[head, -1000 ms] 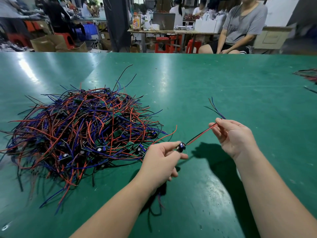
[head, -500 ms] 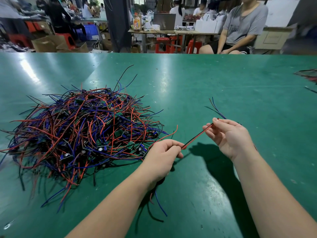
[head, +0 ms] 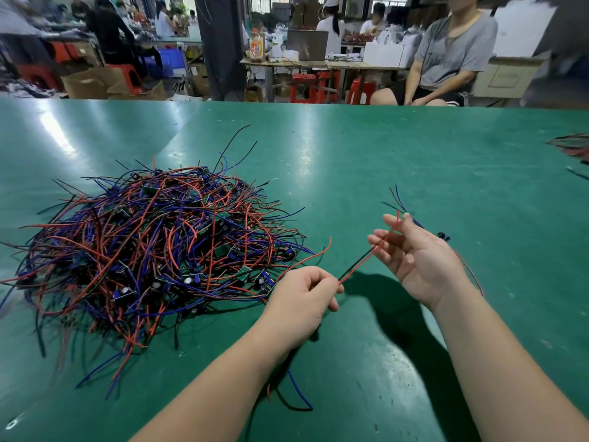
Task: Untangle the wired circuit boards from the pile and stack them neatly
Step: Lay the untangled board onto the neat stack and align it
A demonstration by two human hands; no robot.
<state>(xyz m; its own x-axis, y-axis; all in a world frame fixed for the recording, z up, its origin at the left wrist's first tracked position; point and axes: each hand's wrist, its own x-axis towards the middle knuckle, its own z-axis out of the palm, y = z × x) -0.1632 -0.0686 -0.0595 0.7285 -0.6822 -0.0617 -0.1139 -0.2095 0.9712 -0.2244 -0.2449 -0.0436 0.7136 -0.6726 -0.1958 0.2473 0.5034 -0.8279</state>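
Observation:
A big tangled pile of red, blue and black wires with small green circuit boards (head: 153,247) lies on the green table (head: 382,161) at the left. My left hand (head: 302,293) grips one wired board just right of the pile; the board itself is hidden in the fist, and its loose wires (head: 294,393) dangle below my wrist. A red-and-black wire pair (head: 357,266) runs up from that fist to my right hand (head: 417,256), which is palm-up with spread fingers, the wire lying across them. Behind the right hand, a few separated wires with a small dark part (head: 443,236) lie on the table.
More wires (head: 573,148) lie at the table's far right edge. Beyond the far edge a person in a grey shirt (head: 446,55) sits, with red stools, cardboard boxes and other workbenches behind.
My left hand closed fully over the board and drew back slightly. My right hand's pinch on the red-and-black pair loosened and its fingers spread open.

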